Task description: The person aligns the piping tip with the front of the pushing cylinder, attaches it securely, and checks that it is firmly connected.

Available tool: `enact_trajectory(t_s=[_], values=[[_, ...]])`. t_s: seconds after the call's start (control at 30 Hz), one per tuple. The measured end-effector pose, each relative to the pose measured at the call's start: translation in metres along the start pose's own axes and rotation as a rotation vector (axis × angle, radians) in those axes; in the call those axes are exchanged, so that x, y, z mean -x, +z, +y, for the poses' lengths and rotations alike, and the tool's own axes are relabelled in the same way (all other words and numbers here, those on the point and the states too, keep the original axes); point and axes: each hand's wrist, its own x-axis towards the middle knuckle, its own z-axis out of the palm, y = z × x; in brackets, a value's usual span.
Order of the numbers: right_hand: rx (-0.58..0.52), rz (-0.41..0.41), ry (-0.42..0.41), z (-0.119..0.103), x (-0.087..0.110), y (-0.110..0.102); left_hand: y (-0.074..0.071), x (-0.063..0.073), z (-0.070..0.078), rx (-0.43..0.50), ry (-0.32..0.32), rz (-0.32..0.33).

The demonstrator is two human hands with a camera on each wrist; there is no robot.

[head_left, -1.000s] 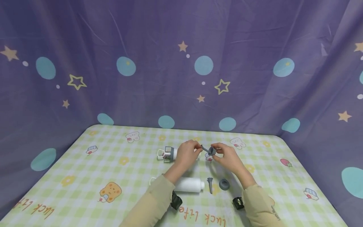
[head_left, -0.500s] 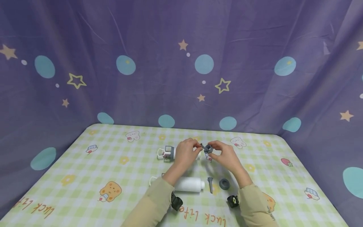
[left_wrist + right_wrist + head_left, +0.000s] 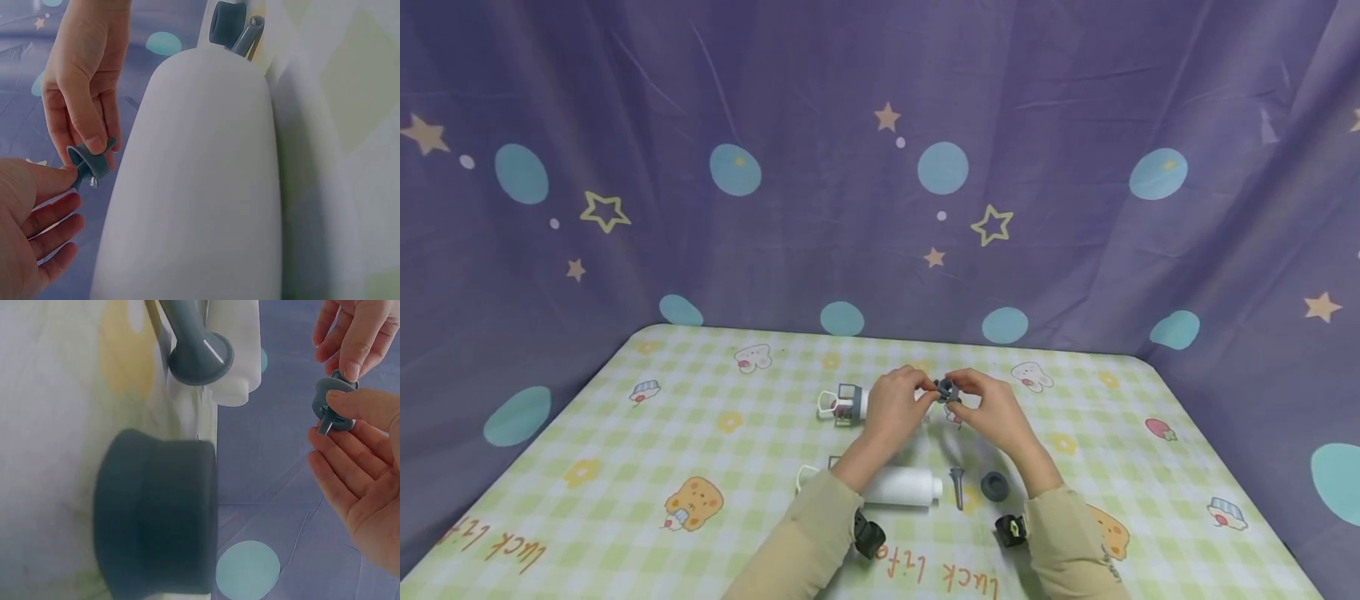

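Above the table's middle, both hands meet at a small grey cup-shaped cap (image 3: 949, 390). My right hand (image 3: 1000, 417) pinches the cap between thumb and fingers. From the other side, my left hand (image 3: 891, 408) pinches the end of a slim grey stem (image 3: 326, 425), which passes through the cap in the right wrist view. How far it is seated I cannot tell. A similar loose stem with a flared head (image 3: 957, 487) lies below the hands, beside a second grey cap (image 3: 995, 486). Left of these lies a white bottle (image 3: 902, 486), partly hidden by my left forearm.
Another white bottle with a grey collar (image 3: 848, 404) and white loop handle lies behind my left hand. A checked cloth (image 3: 760, 533) covers the table. A purple curtain (image 3: 820, 233) hangs along its back edge.
My right hand has moved slightly left, bringing the cap over the stem. The stem was outside the cap a second ago and now runs into it. The left hand stays nearly in place.
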Motion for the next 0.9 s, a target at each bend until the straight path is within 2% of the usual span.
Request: enact_trajectory(t_s=[0.53,0.9], values=[[-0.035,-0.010,0.001,-0.0030,0.0017,0.0038,0.0028,0.0026,0.0055,-0.051,0.045,-0.037],[-0.019,0.009,-0.022,0.0006,0.0047,0.0038,0.0037,0.0020,0.0068,-0.056,0.073,-0.016]])
